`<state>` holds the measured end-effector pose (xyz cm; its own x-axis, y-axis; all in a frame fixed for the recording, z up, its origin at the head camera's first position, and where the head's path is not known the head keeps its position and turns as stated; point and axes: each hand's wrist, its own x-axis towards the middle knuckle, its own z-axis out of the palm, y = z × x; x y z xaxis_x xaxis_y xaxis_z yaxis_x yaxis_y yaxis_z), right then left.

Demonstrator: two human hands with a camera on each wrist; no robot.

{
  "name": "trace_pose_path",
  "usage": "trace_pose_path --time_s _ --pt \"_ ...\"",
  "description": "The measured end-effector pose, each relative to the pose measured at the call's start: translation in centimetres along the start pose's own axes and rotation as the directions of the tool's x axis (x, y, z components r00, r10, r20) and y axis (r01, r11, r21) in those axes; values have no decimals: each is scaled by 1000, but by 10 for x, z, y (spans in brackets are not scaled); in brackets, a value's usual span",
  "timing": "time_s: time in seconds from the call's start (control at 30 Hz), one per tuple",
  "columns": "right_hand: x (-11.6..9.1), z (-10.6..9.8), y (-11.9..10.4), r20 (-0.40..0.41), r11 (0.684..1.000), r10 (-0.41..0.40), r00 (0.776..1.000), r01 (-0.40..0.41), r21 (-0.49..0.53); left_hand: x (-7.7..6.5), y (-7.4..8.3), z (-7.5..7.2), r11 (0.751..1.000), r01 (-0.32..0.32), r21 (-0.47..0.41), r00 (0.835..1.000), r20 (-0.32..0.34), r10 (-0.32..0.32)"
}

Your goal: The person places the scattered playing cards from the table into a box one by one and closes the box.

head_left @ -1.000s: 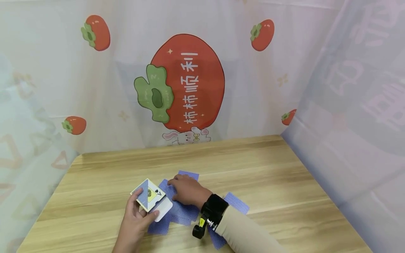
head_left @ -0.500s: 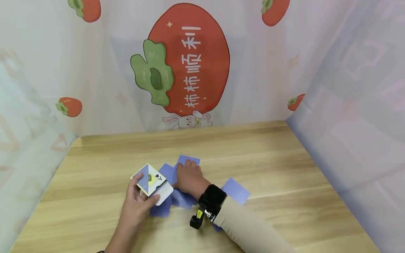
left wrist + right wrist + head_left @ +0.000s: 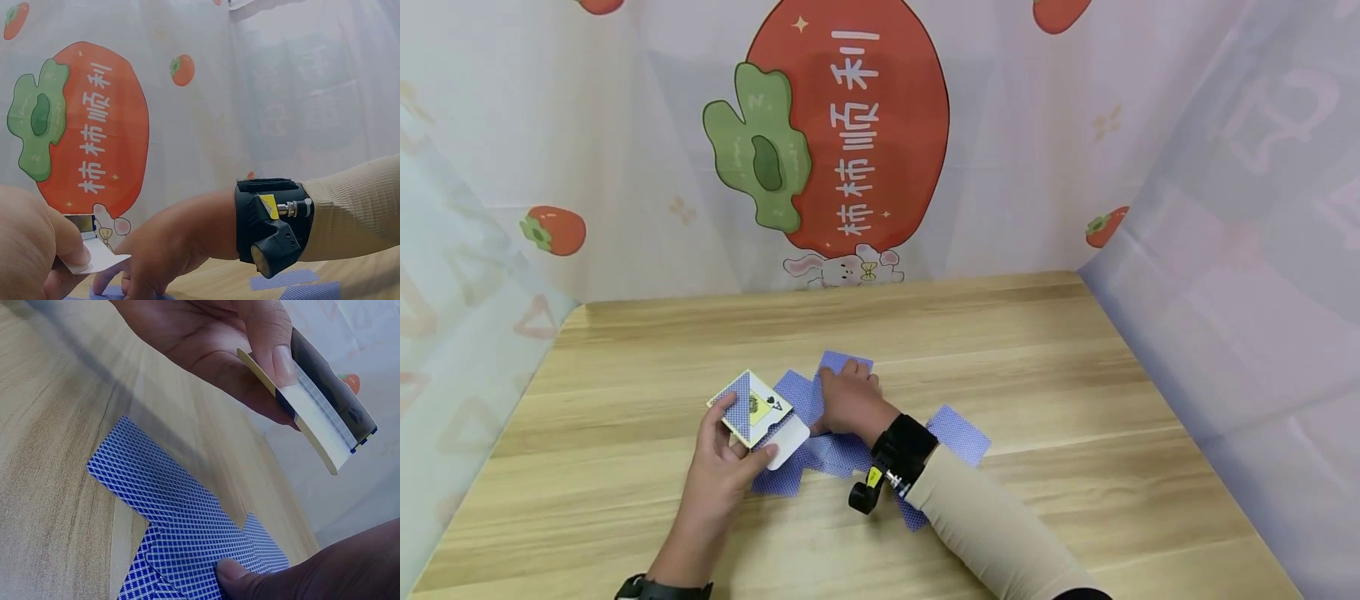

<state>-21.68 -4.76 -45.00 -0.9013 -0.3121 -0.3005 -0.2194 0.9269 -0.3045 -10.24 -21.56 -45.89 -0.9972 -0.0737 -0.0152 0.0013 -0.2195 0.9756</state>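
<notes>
L hand (image 3: 721, 467) grips box (image 3: 762, 407), flap (image 3: 790, 440) out, prob. to leave it open. R hand (image 3: 854, 402) on cards (image 3: 835, 455), backs up on table (image 3: 625, 375); can't tell if it's pinching any.

I have one left grip (image 3: 718, 457) and one right grip (image 3: 853, 398), so that makes two. I count one card box (image 3: 752, 408). I count at least six blue cards (image 3: 959, 434), but some lie on top of others, so I can't tell the whole number. There is one counter (image 3: 595, 467). I wear two black wrist bands (image 3: 908, 443), and I see one tan sleeve (image 3: 985, 508). In my head view, the cloth (image 3: 1000, 167) shows one big red fruit (image 3: 902, 150), four small red fruits (image 3: 563, 231) and one bunny (image 3: 842, 270).
</notes>
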Motion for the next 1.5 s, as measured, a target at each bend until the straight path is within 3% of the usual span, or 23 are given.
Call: trace_pose_path --time_s 0.23,0.4,0.53,0.67,1.17,1.5 --pt "-3 -4 0 0 998 17 1000 -17 53 1 3 1 999 26 26 1000 -5 -26" --pt "-8 -6 3 -50 996 -23 998 27 83 1 6 2 998 42 39 999 -14 -42" --pt "-10 -6 8 -79 995 -64 995 69 68 1 7 3 998 47 38 999 -22 -47" --pt "-12 -4 11 -89 998 -50 995 53 34 0 7 3 998 46 36 999 -15 -45" --pt "-8 -4 15 -1 999 -12 1000 12 32 -2 5 4 998 37 46 999 -8 -37" --pt "-20 -4 16 -33 998 -59 998 60 34 -4 4 5 999 36 28 999 -3 -36"
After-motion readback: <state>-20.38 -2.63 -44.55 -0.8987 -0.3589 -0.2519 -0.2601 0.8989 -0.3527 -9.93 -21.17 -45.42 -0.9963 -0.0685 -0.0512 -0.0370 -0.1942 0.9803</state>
